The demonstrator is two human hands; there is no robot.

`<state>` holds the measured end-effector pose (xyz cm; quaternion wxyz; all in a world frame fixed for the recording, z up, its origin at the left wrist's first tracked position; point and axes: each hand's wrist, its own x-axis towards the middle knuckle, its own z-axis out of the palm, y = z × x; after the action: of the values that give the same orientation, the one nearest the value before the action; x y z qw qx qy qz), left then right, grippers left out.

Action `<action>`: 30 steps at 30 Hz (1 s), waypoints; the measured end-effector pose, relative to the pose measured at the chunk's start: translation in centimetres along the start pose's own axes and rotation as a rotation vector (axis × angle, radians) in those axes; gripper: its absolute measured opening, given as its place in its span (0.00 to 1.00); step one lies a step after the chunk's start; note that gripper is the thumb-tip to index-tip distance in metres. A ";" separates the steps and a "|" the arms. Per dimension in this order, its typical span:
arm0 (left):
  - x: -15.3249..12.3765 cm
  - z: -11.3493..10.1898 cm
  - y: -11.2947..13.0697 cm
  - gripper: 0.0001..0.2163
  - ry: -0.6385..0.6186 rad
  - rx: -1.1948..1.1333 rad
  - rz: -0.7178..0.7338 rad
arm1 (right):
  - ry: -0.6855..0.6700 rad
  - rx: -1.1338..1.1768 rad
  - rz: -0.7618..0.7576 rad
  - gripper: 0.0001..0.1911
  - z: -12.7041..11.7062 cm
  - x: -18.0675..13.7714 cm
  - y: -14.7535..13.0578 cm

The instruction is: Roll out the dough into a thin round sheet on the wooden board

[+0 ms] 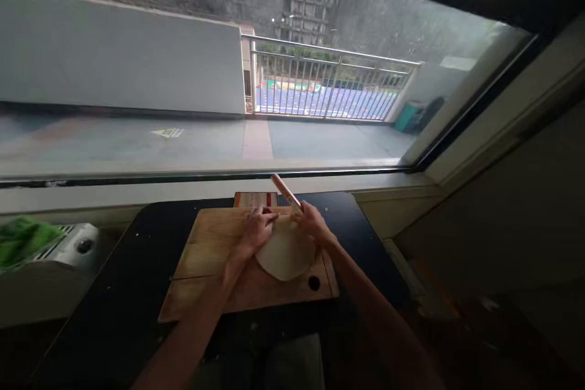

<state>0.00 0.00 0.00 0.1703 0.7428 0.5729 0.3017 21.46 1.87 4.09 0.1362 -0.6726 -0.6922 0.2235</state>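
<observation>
My right hand is closed round a pink rod, poss. a small rolling pin; its free end sticks out past the cutting board's far edge, tilted up & left. Near end's hidden by my fingers, so can't tell if it touches the pale round sheet, prob. dough, lying on the board's right half. My left hand is at the sheet's upper-left edge, fingers close tog., not splayed; can't tell whether it's pinching the rim or just pressing.

Handling, my guess: sheet's light, soft & floppy, maybe tacky w/o flour, tears if tugged at one spot. Best hold = flat fingers under opp. edges, wt. spread; no hard pinching. Rod looks stiff, fairly light, smooth, so might slip w/ damp palms; grip it mid-length or at both ends.

Board's prob. the heavy bit, wood, rigid; take it by L & R edges. It sits on the black table, w/ a small box just behind.
</observation>
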 end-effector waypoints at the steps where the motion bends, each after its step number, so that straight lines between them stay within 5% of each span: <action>1: 0.1 0.1 0.0 0.15 -0.010 0.017 -0.008 | -0.006 0.006 0.000 0.07 -0.1 0.2 -0.1; 12: -0.7 0.8 -1.3 0.15 0.036 0.006 0.061 | -0.075 -0.178 0.058 0.26 0.2 2.4 -1.8; 21: -0.7 0.4 -1.2 0.15 -0.025 0.005 0.067 | -0.123 -0.185 0.040 0.28 -0.5 2.6 -2.0; 30: -1.0 0.9 -1.3 0.14 0.045 -0.012 0.107 | -0.124 -0.177 0.031 0.27 -1.0 1.9 -2.3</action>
<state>-0.51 -0.53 -1.70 0.1456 0.7643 0.5344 0.3304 19.87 3.90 5.86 0.0299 -0.6774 -0.7059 0.2047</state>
